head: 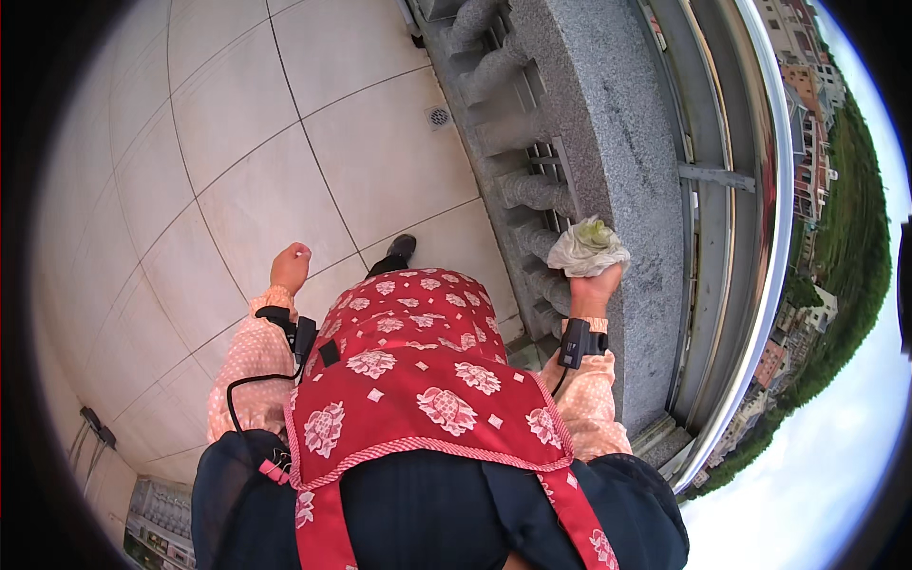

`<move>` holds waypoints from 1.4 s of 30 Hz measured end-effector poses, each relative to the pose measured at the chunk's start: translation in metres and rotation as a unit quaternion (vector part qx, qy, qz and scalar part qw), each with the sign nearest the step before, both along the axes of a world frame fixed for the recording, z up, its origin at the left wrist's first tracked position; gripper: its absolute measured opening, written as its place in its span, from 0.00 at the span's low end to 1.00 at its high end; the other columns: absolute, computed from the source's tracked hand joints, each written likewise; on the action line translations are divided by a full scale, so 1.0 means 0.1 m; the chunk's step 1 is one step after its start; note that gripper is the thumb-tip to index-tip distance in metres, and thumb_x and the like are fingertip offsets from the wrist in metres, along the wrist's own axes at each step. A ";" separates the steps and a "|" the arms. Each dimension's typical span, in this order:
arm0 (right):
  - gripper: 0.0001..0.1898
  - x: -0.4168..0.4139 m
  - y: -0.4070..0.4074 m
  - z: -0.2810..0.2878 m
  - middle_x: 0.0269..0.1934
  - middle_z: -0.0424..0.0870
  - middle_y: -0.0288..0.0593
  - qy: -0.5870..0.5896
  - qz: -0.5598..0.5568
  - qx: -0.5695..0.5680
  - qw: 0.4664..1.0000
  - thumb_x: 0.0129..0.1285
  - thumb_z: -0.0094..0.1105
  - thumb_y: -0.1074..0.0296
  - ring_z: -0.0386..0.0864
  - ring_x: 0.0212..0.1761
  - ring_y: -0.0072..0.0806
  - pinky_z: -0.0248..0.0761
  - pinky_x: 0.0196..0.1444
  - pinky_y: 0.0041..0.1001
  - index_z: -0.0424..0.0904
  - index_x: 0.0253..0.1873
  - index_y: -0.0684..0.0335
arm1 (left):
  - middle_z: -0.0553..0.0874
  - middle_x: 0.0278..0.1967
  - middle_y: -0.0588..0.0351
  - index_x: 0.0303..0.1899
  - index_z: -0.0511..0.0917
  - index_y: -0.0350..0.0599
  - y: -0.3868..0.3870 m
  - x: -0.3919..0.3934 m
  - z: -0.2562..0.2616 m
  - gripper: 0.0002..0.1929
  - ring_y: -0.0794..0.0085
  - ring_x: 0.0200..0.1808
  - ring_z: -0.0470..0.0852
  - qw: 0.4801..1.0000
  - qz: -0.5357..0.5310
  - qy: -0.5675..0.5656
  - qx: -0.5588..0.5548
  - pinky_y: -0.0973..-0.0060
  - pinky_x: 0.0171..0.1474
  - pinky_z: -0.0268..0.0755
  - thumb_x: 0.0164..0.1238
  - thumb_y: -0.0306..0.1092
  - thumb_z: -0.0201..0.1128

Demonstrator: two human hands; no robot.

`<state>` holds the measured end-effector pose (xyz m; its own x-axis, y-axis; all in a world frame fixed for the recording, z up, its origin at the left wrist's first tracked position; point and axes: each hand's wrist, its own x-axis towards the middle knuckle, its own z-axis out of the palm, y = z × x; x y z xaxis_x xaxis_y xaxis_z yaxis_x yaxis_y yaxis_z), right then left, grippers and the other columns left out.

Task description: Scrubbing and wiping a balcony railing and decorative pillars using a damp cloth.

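My right hand (596,286) is closed around a bunched whitish cloth (588,249) with a yellow-green patch on top. Hand and cloth are at the inner side of a grey speckled stone balustrade's top rail (634,142); whether the cloth presses on the stone is hard to tell. Over the tiled floor, my left hand (291,266) hangs apart from everything, its fingers curled in. A tiny pale spot shows at its fingertips, too small to name.
Carved stone balusters (534,191) stand below the rail. Beyond it run metal window tracks and a shiny metal handrail (773,142), with buildings and a green hill outside. A floor drain (438,117) is set in the pale tiles (385,142). A cable (239,385) loops along my left sleeve.
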<state>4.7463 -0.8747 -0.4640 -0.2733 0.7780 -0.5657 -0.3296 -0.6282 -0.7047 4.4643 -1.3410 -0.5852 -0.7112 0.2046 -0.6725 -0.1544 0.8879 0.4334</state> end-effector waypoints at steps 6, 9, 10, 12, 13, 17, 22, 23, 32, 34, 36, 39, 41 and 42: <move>0.23 -1.27 0.41 0.77 0.58 0.74 0.47 0.100 0.200 0.017 0.974 0.70 0.41 0.51 0.72 0.59 0.43 0.64 0.62 0.45 0.70 0.59 0.62 | 0.84 0.29 0.47 0.39 0.81 0.45 -0.08 0.31 -0.22 0.12 0.59 0.34 0.82 0.990 0.118 -0.063 0.033 0.67 0.38 0.72 0.60 0.40 0.56; 0.25 -1.71 0.44 0.76 0.59 0.73 0.47 0.129 0.264 -0.009 0.956 0.70 0.41 0.49 0.71 0.60 0.44 0.63 0.63 0.45 0.70 0.60 0.62 | 0.83 0.27 0.48 0.38 0.80 0.44 -0.02 0.41 -0.18 0.12 0.61 0.31 0.81 0.979 0.178 -0.082 0.060 0.67 0.37 0.71 0.61 0.40 0.56; 0.25 -1.84 0.43 0.73 0.59 0.74 0.46 0.128 0.287 -0.021 0.949 0.70 0.41 0.48 0.71 0.61 0.44 0.63 0.63 0.45 0.70 0.60 0.62 | 0.83 0.26 0.49 0.39 0.80 0.44 0.06 0.45 -0.19 0.11 0.63 0.30 0.81 0.982 0.163 -0.065 0.074 0.68 0.36 0.71 0.61 0.40 0.56; 0.25 -2.01 0.42 0.61 0.59 0.74 0.46 0.149 0.305 -0.044 0.940 0.70 0.41 0.49 0.71 0.60 0.44 0.63 0.63 0.44 0.70 0.60 0.63 | 0.82 0.26 0.51 0.40 0.80 0.44 0.26 0.42 -0.04 0.11 0.67 0.29 0.80 0.985 0.135 -0.053 0.096 0.70 0.35 0.70 0.62 0.39 0.57; 0.24 -2.09 0.44 0.55 0.59 0.74 0.46 0.175 0.322 -0.062 0.928 0.71 0.40 0.50 0.71 0.60 0.44 0.63 0.63 0.44 0.70 0.60 0.63 | 0.81 0.26 0.52 0.40 0.79 0.45 0.48 0.32 0.10 0.11 0.68 0.28 0.79 0.985 0.124 -0.055 0.109 0.70 0.35 0.70 0.62 0.39 0.57; 0.24 -2.47 0.42 0.47 0.60 0.73 0.47 0.191 0.358 -0.115 0.907 0.71 0.40 0.51 0.70 0.62 0.43 0.62 0.64 0.44 0.69 0.61 0.62 | 0.81 0.39 0.57 0.50 0.76 0.44 1.40 -0.14 0.60 0.16 0.76 0.40 0.77 0.941 0.117 -0.210 0.239 0.76 0.43 0.72 0.65 0.39 0.56; 0.23 -2.70 0.41 0.39 0.62 0.71 0.47 0.176 0.397 -0.154 0.888 0.72 0.39 0.55 0.68 0.63 0.43 0.58 0.68 0.43 0.68 0.63 0.63 | 0.74 0.57 0.53 0.63 0.65 0.49 2.69 -0.56 1.16 0.28 0.69 0.58 0.71 0.871 0.059 -0.257 0.413 0.72 0.60 0.62 0.66 0.50 0.59; 0.22 -2.71 0.43 0.39 0.60 0.73 0.47 0.149 0.400 -0.136 0.894 0.71 0.39 0.58 0.70 0.62 0.41 0.61 0.65 0.41 0.67 0.62 0.64 | 0.73 0.59 0.52 0.65 0.63 0.50 2.90 -0.64 1.30 0.29 0.69 0.59 0.70 0.866 0.046 -0.234 0.439 0.71 0.60 0.62 0.66 0.50 0.58; 0.20 -3.36 0.47 0.77 0.46 0.79 0.49 -0.179 0.597 0.688 0.371 0.64 0.56 0.64 0.78 0.45 0.34 0.71 0.47 0.31 0.71 0.56 0.71 | 0.69 0.62 0.58 0.66 0.61 0.53 3.65 -1.01 1.28 0.31 0.66 0.63 0.68 0.691 0.203 -0.428 0.547 0.59 0.59 0.64 0.69 0.61 0.45; 0.17 -3.44 0.56 0.86 0.46 0.79 0.51 -0.180 0.628 0.649 0.390 0.62 0.59 0.67 0.79 0.46 0.37 0.70 0.48 0.30 0.75 0.54 0.69 | 0.70 0.62 0.59 0.66 0.61 0.52 3.78 -1.11 1.23 0.33 0.66 0.62 0.68 0.604 0.241 -0.482 0.588 0.57 0.60 0.63 0.68 0.65 0.44; 0.16 -3.49 0.80 0.95 0.47 0.80 0.52 -0.223 0.643 0.420 0.600 0.62 0.60 0.69 0.78 0.48 0.40 0.70 0.51 0.31 0.76 0.54 0.67 | 0.70 0.62 0.58 0.66 0.62 0.52 3.87 -1.23 1.17 0.35 0.65 0.63 0.68 0.595 0.255 -0.492 0.582 0.57 0.62 0.61 0.66 0.67 0.45; 0.17 -3.50 1.26 0.77 0.48 0.80 0.52 -0.262 0.532 0.400 0.699 0.62 0.59 0.70 0.79 0.49 0.42 0.70 0.52 0.32 0.75 0.56 0.65 | 0.69 0.64 0.56 0.66 0.61 0.47 4.11 -1.40 1.06 0.38 0.67 0.65 0.66 0.544 0.232 -0.531 0.607 0.63 0.67 0.56 0.65 0.66 0.49; 0.19 -3.61 1.45 0.71 0.50 0.79 0.52 -0.339 0.432 0.611 0.570 0.63 0.58 0.68 0.77 0.52 0.43 0.68 0.55 0.34 0.74 0.58 0.64 | 0.69 0.64 0.56 0.66 0.61 0.46 4.26 -1.51 0.99 0.38 0.67 0.66 0.66 0.532 0.226 -0.544 0.607 0.63 0.68 0.55 0.64 0.66 0.49; 0.19 -3.68 1.54 0.66 0.50 0.79 0.52 -0.336 0.428 0.616 0.569 0.63 0.58 0.68 0.77 0.52 0.43 0.68 0.55 0.34 0.74 0.58 0.64 | 0.68 0.65 0.56 0.66 0.61 0.46 4.34 -1.59 0.94 0.39 0.66 0.66 0.66 0.519 0.219 -0.558 0.610 0.63 0.68 0.55 0.64 0.66 0.49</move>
<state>4.3784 -0.7206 -0.3977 -0.8950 0.4414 0.0644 0.3297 0.7519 -0.5709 4.3054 -0.9065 -0.4912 -0.1765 0.9446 -0.2766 -0.9843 -0.1673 0.0567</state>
